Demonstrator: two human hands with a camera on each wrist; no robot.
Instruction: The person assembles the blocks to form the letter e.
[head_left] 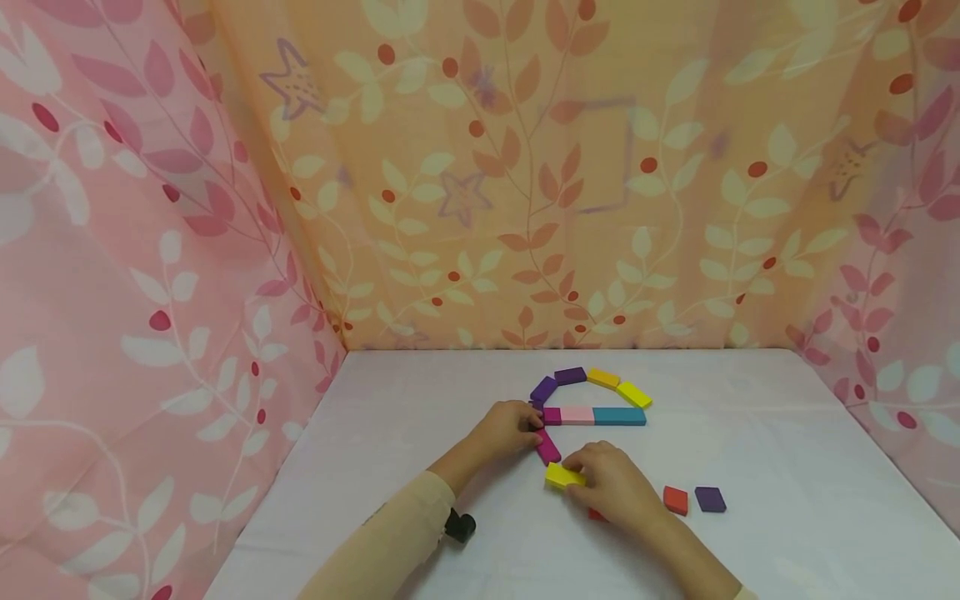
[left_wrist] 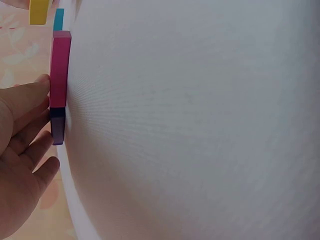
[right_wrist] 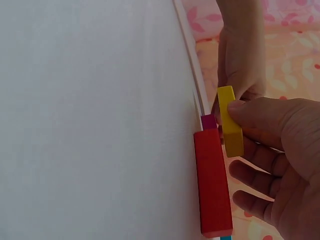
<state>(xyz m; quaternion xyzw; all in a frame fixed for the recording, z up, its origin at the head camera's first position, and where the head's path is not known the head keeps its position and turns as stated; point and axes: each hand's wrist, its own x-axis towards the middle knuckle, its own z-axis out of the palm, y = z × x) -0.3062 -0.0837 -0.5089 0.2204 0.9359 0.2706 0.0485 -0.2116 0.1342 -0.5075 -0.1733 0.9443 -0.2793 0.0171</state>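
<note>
Above the table my right hand [head_left: 611,483] pinches a yellow block [right_wrist: 230,121] between thumb and fingers. A red block [right_wrist: 213,182] lies on the table below that hand, mostly hidden by it in the head view. My left hand [head_left: 506,432] rests its fingertips on a magenta block [left_wrist: 60,70] and an adjoining dark purple block [left_wrist: 58,126]. These two are part of a curved row with purple blocks [head_left: 543,388], an orange block [head_left: 603,378] and another yellow block [head_left: 634,394]. A straight bar of magenta, pink [head_left: 577,417] and teal [head_left: 619,417] blocks lies inside the curve.
To the right of my right hand lie a loose red block [head_left: 676,500] and a dark purple block [head_left: 710,499]. A black object [head_left: 461,526] shows beside my left forearm. Patterned curtains [head_left: 480,167] stand behind and beside the white table [head_left: 787,433].
</note>
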